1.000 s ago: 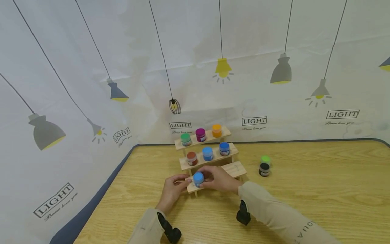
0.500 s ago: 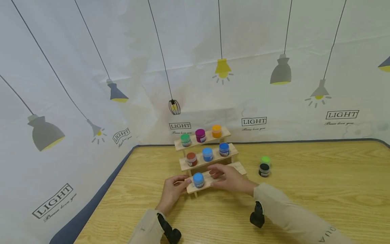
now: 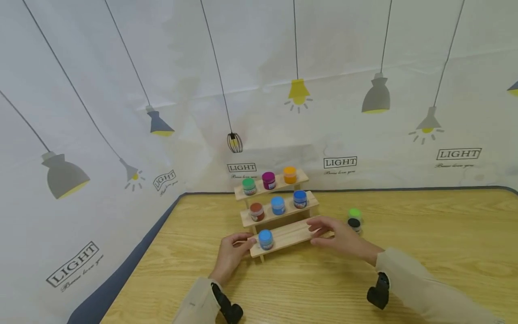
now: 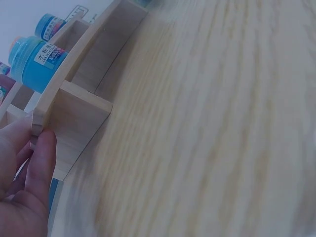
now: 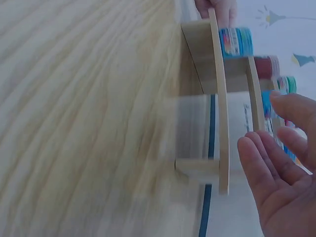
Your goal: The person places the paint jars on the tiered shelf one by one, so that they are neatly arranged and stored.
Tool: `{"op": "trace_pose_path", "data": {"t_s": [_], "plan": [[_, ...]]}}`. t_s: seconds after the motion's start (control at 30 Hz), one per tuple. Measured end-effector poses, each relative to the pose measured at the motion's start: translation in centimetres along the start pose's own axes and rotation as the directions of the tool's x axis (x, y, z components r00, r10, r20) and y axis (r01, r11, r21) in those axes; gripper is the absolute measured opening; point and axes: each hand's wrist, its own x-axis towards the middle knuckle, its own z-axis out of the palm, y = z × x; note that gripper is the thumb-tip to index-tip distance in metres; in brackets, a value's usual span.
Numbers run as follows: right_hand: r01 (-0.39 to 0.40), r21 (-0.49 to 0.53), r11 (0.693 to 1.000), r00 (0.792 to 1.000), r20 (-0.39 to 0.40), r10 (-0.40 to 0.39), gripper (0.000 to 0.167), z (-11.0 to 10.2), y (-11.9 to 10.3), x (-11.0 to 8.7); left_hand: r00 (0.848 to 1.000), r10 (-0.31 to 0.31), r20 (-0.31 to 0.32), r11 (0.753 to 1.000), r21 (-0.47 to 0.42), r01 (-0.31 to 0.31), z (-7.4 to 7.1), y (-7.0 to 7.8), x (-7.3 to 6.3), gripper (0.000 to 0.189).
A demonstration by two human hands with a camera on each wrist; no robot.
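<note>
A three-step wooden display stand bears small paint jars. At the left end of its lowest step stands a light blue paint jar, upright. My left hand pinches that end of the step between thumb and fingers, as the left wrist view shows on the step's corner. Over the right end of the lowest step is my right hand, fingers relaxed and holding nothing. In the right wrist view its fingers are spread beside the step.
The middle step holds brown, light blue and dark blue jars; the top step green, purple and orange ones. Lime and black jars stand on the table right of the stand.
My right hand has let go of the light blue jar on the lowest step and moved right along that step. My left hand has stayed on the stand's left end.
</note>
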Motion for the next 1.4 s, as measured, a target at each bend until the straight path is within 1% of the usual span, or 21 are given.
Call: {"op": "trace_pose_path", "data": {"t_s": [0.07,0.17,0.27,0.43,0.53,0.67,0.83,0.97,1.07,1.13,1.23,1.4], "plan": [[-0.001,-0.004,1.000,1.000,-0.028,0.001,0.047,-0.9,0.3,-0.6,1.000,0.002,-0.002,1.000,0.006,-0.001,0.0,0.1,0.0,0.030],[-0.010,-0.051,0.999,0.997,-0.077,0.006,0.044,-2.2,0.6,-1.2,1.000,0.005,0.001,1.000,0.009,-0.005,0.0,0.1,0.1,0.031],[-0.037,-0.117,0.992,0.992,-0.123,0.023,0.041,-3.4,1.0,-1.7,1.000,0.011,0.005,1.000,0.006,-0.011,0.0,0.0,0.1,0.031],[-0.087,-0.187,0.978,0.981,-0.188,0.051,0.042,-5.0,2.1,-2.5,1.000,0.009,0.010,1.000,0.002,-0.009,-0.1,0.1,-0.1,0.032],[-0.111,-0.227,0.967,0.974,-0.219,0.061,0.042,-5.7,2.7,-3.0,1.000,0.009,0.014,1.000,0.002,-0.009,-0.1,0.2,-0.2,0.032],[-0.130,-0.250,0.960,0.967,-0.245,0.068,0.042,-6.6,3.2,-3.3,1.000,0.010,0.015,1.000,-0.004,-0.010,-0.1,0.2,-0.3,0.032],[-0.158,-0.257,0.953,0.960,-0.265,0.087,0.043,-7.3,4.0,-3.6,1.000,0.014,0.009,1.000,0.001,-0.014,0.0,0.1,-0.1,0.032],[-0.209,-0.246,0.946,0.955,-0.261,0.143,0.045,-7.5,4.8,-3.8,1.000,0.021,0.007,1.000,0.007,-0.021,0.0,-0.1,0.0,0.032],[-0.235,-0.230,0.944,0.952,-0.249,0.176,0.049,-7.5,5.2,-3.8,1.000,0.025,0.003,1.000,0.008,-0.025,0.0,-0.2,0.0,0.032],[-0.241,-0.220,0.945,0.951,-0.246,0.186,0.050,-7.5,5.4,-3.7,1.000,0.026,0.001,1.000,0.005,-0.026,0.0,-0.1,0.0,0.032],[-0.238,-0.213,0.948,0.951,-0.249,0.183,0.048,-7.3,5.7,-3.6,1.000,0.027,0.003,1.000,0.004,-0.027,0.0,-0.1,0.0,0.032],[-0.203,-0.223,0.953,0.958,-0.244,0.147,0.043,-6.9,6.1,-3.3,1.000,0.021,0.004,1.000,0.002,-0.021,0.0,-0.1,0.0,0.032]]}}
